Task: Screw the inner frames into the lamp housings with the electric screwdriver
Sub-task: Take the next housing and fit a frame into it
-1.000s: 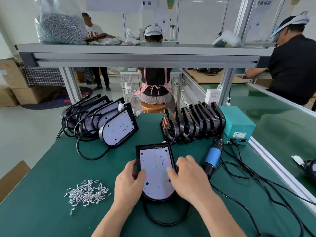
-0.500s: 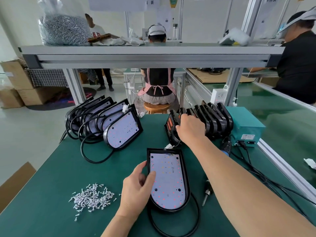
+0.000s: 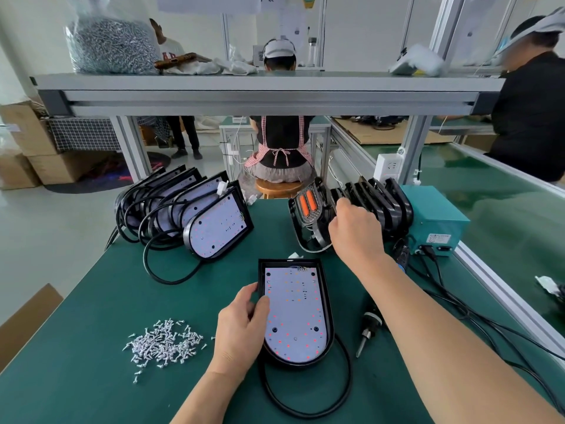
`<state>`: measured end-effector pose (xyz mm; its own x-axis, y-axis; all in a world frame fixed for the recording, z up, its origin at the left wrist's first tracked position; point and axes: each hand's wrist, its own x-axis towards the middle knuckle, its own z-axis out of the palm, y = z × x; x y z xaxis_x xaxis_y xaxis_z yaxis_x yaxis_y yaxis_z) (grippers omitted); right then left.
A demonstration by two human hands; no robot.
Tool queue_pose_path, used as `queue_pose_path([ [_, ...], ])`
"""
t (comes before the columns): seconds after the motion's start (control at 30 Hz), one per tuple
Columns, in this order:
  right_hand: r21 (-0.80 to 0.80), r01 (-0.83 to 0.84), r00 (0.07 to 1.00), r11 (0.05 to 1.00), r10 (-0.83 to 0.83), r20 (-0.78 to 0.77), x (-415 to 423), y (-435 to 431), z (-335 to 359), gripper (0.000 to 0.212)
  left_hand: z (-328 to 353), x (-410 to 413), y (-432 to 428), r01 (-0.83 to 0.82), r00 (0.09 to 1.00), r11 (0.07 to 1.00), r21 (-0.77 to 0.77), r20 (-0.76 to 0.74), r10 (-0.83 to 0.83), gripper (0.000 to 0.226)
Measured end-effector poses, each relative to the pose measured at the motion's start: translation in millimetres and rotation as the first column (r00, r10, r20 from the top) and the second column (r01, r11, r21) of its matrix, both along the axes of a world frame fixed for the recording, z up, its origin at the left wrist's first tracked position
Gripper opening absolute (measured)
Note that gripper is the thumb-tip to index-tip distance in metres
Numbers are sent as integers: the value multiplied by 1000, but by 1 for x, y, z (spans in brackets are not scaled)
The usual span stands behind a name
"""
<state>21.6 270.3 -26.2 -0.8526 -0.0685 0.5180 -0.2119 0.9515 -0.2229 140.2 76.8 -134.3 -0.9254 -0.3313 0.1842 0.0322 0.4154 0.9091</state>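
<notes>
At the near middle of the bench [image 3: 91, 301], a lamp housing [image 3: 295, 313] lying board-up is gripped at its left rim by the left hand [image 3: 241, 328], with the thumb laid on the board. A heap of loose screws [image 3: 163, 342] is seen at its nine o'clock, and the electric screwdriver [image 3: 370, 324] is laid flat at three o'clock, untouched. Farther off, at one o'clock, an inner frame [image 3: 312, 215] with orange inserts is clasped by the curled fingers of the right hand [image 3: 354, 228], at the front of a row of upright frames [image 3: 379, 203]; a leaning stack of housings [image 3: 214, 224] is set at eleven o'clock.
</notes>
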Motion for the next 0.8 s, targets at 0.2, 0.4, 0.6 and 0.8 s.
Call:
queue_pose_path([
  [0.2,-366,6,1000,931,-4,6,28,17,-2,8,3,1,1,-5,1000,1000,-28,28,5,23],
  [0.4,-558,-34,952,829,196,234,84,6,-32,40,4,1,2,-24,998,1000,-1,56,24,25],
  [0.6,-527,-43,921,849,238,308,139,-6,-65,57,10,2,4,-29,999,1000,12,38,28,27],
  [0.8,-182,7,931,983,60,361,151,-14,-74,60,9,2,3,-34,998,997,65,53,31,25],
])
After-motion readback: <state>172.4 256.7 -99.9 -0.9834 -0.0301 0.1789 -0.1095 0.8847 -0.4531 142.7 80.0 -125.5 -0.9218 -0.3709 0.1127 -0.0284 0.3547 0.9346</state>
